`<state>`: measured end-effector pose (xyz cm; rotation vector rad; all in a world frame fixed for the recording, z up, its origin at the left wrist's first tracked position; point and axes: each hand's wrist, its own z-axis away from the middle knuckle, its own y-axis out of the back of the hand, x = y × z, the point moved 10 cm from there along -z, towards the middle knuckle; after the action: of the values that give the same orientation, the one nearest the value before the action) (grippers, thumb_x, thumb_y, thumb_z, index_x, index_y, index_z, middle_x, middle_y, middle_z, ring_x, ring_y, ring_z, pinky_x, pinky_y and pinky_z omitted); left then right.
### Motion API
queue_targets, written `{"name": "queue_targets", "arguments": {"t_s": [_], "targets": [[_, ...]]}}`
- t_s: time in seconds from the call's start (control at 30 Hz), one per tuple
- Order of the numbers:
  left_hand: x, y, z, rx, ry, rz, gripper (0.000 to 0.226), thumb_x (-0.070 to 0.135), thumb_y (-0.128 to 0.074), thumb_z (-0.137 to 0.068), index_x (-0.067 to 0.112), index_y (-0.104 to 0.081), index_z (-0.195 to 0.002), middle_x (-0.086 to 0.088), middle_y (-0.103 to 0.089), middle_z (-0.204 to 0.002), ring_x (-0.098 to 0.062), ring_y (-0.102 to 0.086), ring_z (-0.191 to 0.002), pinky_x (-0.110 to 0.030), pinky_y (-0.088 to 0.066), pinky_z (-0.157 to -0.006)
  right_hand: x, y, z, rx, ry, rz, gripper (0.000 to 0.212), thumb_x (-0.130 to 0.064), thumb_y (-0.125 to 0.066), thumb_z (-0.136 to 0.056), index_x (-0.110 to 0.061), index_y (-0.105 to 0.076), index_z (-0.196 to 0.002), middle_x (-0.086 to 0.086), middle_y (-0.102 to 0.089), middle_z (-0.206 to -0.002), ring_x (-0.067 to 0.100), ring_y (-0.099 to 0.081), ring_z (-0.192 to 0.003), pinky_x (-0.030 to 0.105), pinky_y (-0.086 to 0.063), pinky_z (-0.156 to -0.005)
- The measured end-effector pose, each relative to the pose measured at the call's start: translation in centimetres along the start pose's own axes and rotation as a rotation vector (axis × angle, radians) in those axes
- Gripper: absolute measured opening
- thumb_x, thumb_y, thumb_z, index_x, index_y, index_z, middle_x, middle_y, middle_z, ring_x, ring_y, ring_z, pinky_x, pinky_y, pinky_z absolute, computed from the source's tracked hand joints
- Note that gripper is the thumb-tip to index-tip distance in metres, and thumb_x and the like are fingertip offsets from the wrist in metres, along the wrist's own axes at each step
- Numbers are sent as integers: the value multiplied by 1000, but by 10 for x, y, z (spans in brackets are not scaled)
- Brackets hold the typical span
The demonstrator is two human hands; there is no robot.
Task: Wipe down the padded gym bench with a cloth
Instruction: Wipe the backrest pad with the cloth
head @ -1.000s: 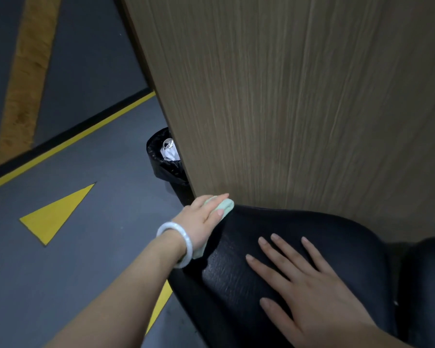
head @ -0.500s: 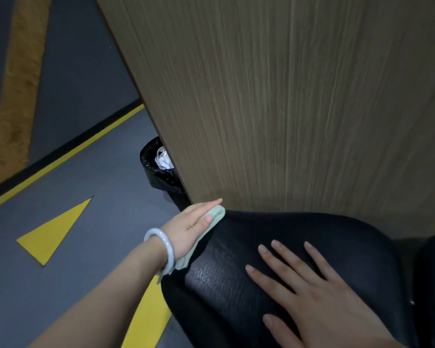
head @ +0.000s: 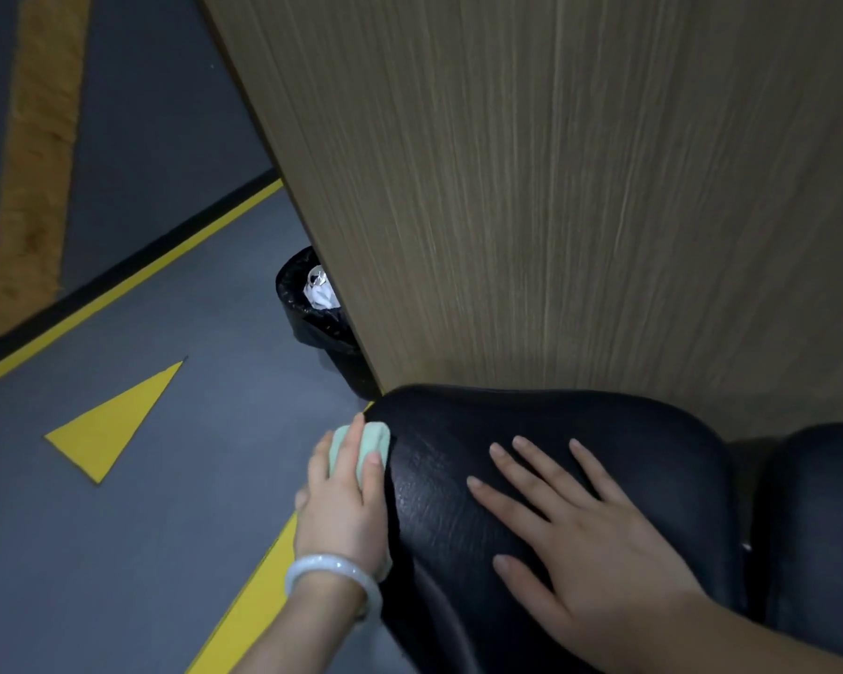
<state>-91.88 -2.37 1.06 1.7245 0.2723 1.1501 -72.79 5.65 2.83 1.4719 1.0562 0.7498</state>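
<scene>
The right hand [head: 599, 542] lies flat on top of the black padded bench [head: 531, 430], fingers spread and straight, holding nothing; it seems to brace the person. The left hand [head: 344, 498], with a pale bangle [head: 334, 574] at the wrist, presses a light green cloth [head: 361, 442] against the bench's left side face, fingers extended over the cloth with its end showing past the fingertips. How firmly the thumb clamps the cloth I cannot tell.

Judging from this, the wiping is on the side edge near the far corner, and most of the top may yet need a pass.

Risks from here: the cloth is held mostly by pressure against a steep, rounded side, so it could slide out from under the fingers and drop to the floor [head: 132, 552], picking up dirt. The bangle may knock or scuff the padding if the wrist turns in. The right hand covers part of the top, so that patch could be missed unless it shifts.

Beyond the bench, a wood-grain panel [head: 556, 187] stands right at its far edge, leaving no room for a stroke past that end. A bin [head: 312, 323] lined with a black bag sits on the floor beside the panel's corner, near the bench's far left corner, with crumpled white rubbish inside. Yellow lines and a yellow triangle [head: 113, 420] mark the grey floor. A second dark pad [head: 818, 527] sits to the right.
</scene>
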Motion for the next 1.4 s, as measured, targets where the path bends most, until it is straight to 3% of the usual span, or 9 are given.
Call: {"name": "queue_targets", "arguments": {"t_s": [0.23, 0.37, 0.47, 0.57, 0.77, 0.9, 1.03, 1.2, 1.4], "targets": [[-21, 3, -25, 39, 332, 137, 43, 48, -27, -99, 45, -39, -140, -6, -52, -135, -30, -49, -120, -38, -36, -99, 1, -1, 0, -24, -7, -3, 56, -54, -31, -94, -31, -43, -142, 0, -40, -149, 19, -31, -141, 49, -20, -106], [-14, 4, 14, 140, 394, 195, 47, 42, -27, -101, 44, -25, -148, -3, -28, -152, -37, -42, -125, -40, -29, -105, 2, -2, -1, -68, -24, 12, 56, -54, -27, -94, -31, -41, -144, 0, -39, -150, 18, -29, -142, 48, -16, -108], [-5, -5, 60, 186, 403, 267, 50, 40, -27, -102, 45, -14, -149, 4, -4, -160, -38, -40, -125, -39, -30, -103, 0, -2, -1, -115, -33, -27, 65, -59, -12, -90, -36, -25, -149, -5, -20, -157, 11, -9, -146, 44, -1, -114], [6, -17, 102, 142, 400, 336, 53, 42, -27, -102, 45, -5, -150, 4, 10, -161, -30, -31, -137, -37, -30, -105, 0, -1, -1, -158, -33, -33, 74, -61, 5, -80, -41, -7, -151, -11, 0, -160, 7, 8, -146, 42, 7, -117], [45, -43, 180, -21, 365, 224, 57, 56, -8, -92, 48, 19, -142, 7, 23, -157, -24, -21, -139, -33, -31, -104, -4, 0, 1, -184, -49, -44, 71, -61, -1, -83, -42, -12, -150, -11, -4, -160, 5, 6, -146, 40, 6, -118], [40, -40, 170, 40, 380, 204, 66, 63, 7, -79, 49, 16, -144, 7, 20, -158, -23, -19, -140, -34, -33, -101, -2, -2, 1, -205, -58, -28, 57, -54, -14, -94, -42, -8, -150, -11, -1, -160, 5, 9, -146, 40, 6, -118], [24, -39, 144, 62, 462, 297, 54, 47, -21, -101, 47, 4, -148, 8, 17, -159, -29, -24, -139, -40, -34, -102, -1, -3, 1, -206, -56, -28, 57, -55, -10, -94, -43, -6, -150, -12, 1, -160, 4, 9, -145, 40, 7, -118], [5, -30, 119, 98, 512, 374, 52, 47, -20, -101, 52, 4, -147, 13, 19, -158, -29, -40, -131, -43, -39, -98, -2, -3, 2, -227, -55, -15, 58, -53, -14, -94, -43, -2, -150, -12, 4, -160, 4, 11, -145, 40, 7, -118], [45, -45, 195, 205, 388, 334, 59, 59, -3, -95, 42, -11, -150, -2, -2, -161, -31, -38, -133, -39, -38, -102, -3, -3, 2, -226, -55, -7, 57, -52, -17, -96, -42, -3, -150, -11, 2, -160, 6, 10, -146, 41, 7, -118]]}}
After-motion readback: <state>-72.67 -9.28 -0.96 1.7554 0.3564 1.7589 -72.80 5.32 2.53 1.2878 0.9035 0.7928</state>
